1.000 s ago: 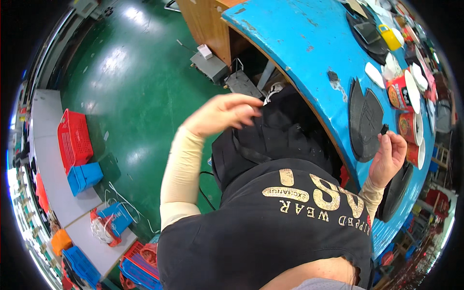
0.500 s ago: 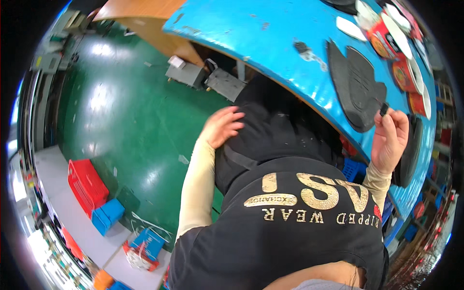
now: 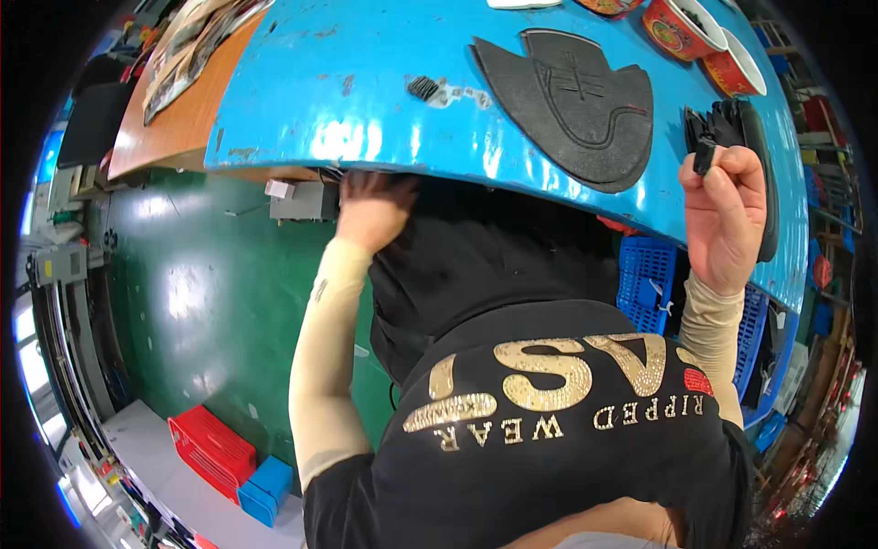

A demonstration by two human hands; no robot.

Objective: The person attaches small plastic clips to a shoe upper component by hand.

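Note:
My right hand (image 3: 732, 215) is raised over the right end of the blue table (image 3: 366, 101). Pinched between its thumb and fingers is a small black piece (image 3: 704, 157), too small to identify. My left hand (image 3: 373, 212) reaches to the table's front edge beside my lap. Its fingers are blurred and partly in shadow, so their grip cannot be made out. Flat dark-grey cut pieces like shoe uppers (image 3: 585, 114), with stitched lines, lie overlapped on the table. Left of them sits a small dark ribbed piece (image 3: 422, 87). Behind my right hand are long black pieces (image 3: 764, 174).
Red paper bowls (image 3: 684, 32) stand at the table's far right. Blue plastic baskets (image 3: 646, 284) are under the table by my right arm. A grey box (image 3: 306, 203) sits beneath the table at left. Red (image 3: 212, 448) and blue bins stand lower left.
My body has turned toward the table, bringing more of it into view. My left hand has moved from above my lap to the table edge. The right hand still pinches the black piece.

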